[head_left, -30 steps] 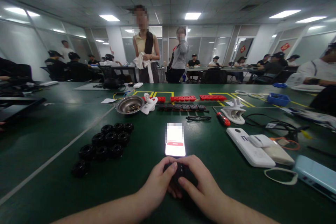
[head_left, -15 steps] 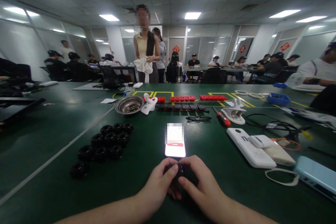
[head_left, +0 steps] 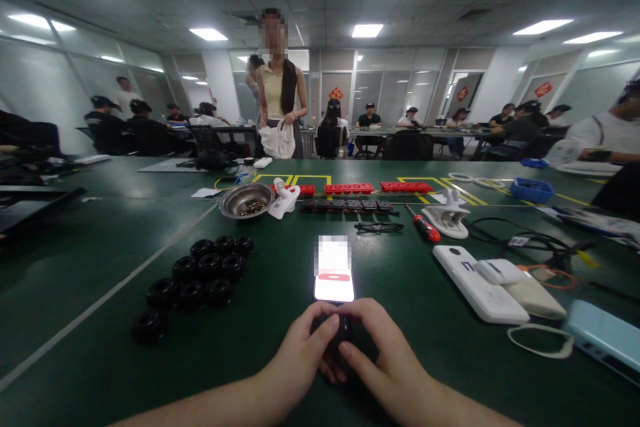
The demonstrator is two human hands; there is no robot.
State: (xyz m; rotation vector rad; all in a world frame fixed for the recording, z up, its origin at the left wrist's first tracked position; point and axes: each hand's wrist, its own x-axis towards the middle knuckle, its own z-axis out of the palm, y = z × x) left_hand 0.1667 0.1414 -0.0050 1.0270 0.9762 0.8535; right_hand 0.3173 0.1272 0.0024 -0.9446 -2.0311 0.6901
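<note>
Between my two hands is a glossy black wheel-like part point(head_left: 342, 329), held low over the green table and mostly covered by my fingers. My left hand point(head_left: 309, 341) grips it from the left, thumb across its top and some fingertips curled underneath. From the right, my right hand point(head_left: 381, 341) closes on the same part, forefinger over the far side and thumb on the near side. Just beyond my fingers lies a phone point(head_left: 334, 285) with a lit screen. Several similar black wheel-like parts point(head_left: 208, 265) sit grouped on the table to the left.
A metal bowl point(head_left: 247, 201) of small brass-coloured pieces stands beyond the wheels. Red trays point(head_left: 349, 188) and a black strip of parts point(head_left: 347, 206) lie farther back. On the right are a screwdriver point(head_left: 426, 225), a white power bank point(head_left: 480, 285) and cables. A person point(head_left: 280, 93) stands across the table.
Both hands keep their grip on the black part, with hardly any shift. Across the table, the standing person has lowered the white cloth, and someone behind has moved left.
</note>
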